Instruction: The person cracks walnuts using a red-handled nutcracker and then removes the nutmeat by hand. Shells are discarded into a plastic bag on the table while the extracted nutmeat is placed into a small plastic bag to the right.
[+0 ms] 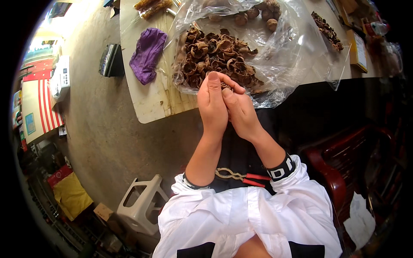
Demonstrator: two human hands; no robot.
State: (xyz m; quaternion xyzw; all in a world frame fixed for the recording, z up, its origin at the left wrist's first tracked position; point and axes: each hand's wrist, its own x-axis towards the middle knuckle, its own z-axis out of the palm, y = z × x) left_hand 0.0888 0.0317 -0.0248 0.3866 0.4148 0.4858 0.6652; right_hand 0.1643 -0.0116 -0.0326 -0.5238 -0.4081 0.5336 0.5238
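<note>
Cupped together, bare left hand (213, 103) and right hand (241, 107) close around a mostly hidden brown piece (225, 86). Broken brown walnut shells (217, 53) lie beyond.

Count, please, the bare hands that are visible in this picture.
2: the left hand and, touching it, the right hand, cupped together beside the walnut shells. Some fingers are hidden; no third hand shows.

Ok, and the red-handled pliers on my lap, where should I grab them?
Probably by the red handles, right hand coming from above and your right: the pliers lie crosswise, metal end toward your left, handles spread apart toward your right.
</note>
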